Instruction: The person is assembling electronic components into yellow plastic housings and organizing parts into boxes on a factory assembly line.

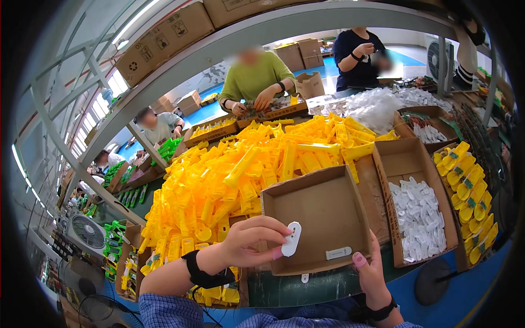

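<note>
My left hand point(256, 240) pinches a small white plastic piece point(291, 239) with dark holes, between thumb and fingers. It is held up over the left side of a shallow cardboard box point(317, 213). My right hand point(373, 271) grips that box at its near right corner, thumb toward the near edge and fingers along the outside of the right wall. Inside the box, near its front wall, lies a flat white piece point(339, 253). Another small white piece point(305, 278) is on the green table edge just below the box.
A large heap of yellow plastic parts point(219, 180) spreads left and behind. To the right stand a carton of white pieces point(418, 218) and a row of yellow parts point(467, 191). Co-workers sit across the bench, one in a green top point(254, 76). A metal shelf beam point(246, 41) runs overhead.
</note>
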{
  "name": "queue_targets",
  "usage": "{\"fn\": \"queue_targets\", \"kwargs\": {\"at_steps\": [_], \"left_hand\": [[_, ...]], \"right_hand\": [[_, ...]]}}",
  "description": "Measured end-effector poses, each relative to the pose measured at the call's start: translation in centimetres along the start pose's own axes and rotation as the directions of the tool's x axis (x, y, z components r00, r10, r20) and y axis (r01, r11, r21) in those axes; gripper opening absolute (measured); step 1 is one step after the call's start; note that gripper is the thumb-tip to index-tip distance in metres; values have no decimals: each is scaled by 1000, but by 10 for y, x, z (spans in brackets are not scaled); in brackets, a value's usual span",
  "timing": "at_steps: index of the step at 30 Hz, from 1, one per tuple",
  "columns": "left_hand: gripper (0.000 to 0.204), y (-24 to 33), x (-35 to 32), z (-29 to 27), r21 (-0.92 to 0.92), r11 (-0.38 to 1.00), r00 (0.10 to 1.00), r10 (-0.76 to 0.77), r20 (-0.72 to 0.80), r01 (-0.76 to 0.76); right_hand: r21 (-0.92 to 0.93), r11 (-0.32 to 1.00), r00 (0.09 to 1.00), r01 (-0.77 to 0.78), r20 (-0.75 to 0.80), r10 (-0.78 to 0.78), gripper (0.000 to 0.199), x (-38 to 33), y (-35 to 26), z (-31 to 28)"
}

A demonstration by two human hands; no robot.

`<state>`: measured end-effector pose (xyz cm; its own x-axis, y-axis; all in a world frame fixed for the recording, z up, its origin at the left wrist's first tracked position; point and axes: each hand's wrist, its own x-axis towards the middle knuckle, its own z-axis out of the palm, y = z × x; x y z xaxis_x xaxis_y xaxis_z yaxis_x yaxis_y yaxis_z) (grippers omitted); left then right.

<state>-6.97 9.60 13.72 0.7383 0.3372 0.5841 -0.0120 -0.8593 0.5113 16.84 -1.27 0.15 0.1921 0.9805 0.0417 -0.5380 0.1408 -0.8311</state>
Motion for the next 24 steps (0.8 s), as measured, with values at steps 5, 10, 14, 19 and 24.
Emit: {"fn": "queue_targets", "kwargs": {"at_steps": [5, 10, 14, 19, 24], "left_hand": [[28, 0, 7, 5, 74, 997, 1000, -8, 30, 6], [22, -6, 7, 4, 84, 994, 985, -85, 151, 73], [17, 12, -7, -31, 270, 935, 950, -277, 147, 231], [16, 51, 5, -122, 773, 618, 910, 222, -349, 146], [14, 70, -38, -282, 820, 257, 596, 581, -554, 512]], "right_hand": [[-3, 1000, 999, 27, -23, -27, 70, 2, 0, 1], [-41, 998, 998, 54, 33, -52, 70, 7, -3, 6], [-55, 998, 998, 43, 41, -41, 72, 9, 0, 15], [-245, 969, 990, -22, -141, -13, 58, -12, 0, -9], [-106, 993, 992, -45, -118, 33, 60, 2, 5, 19]]}}
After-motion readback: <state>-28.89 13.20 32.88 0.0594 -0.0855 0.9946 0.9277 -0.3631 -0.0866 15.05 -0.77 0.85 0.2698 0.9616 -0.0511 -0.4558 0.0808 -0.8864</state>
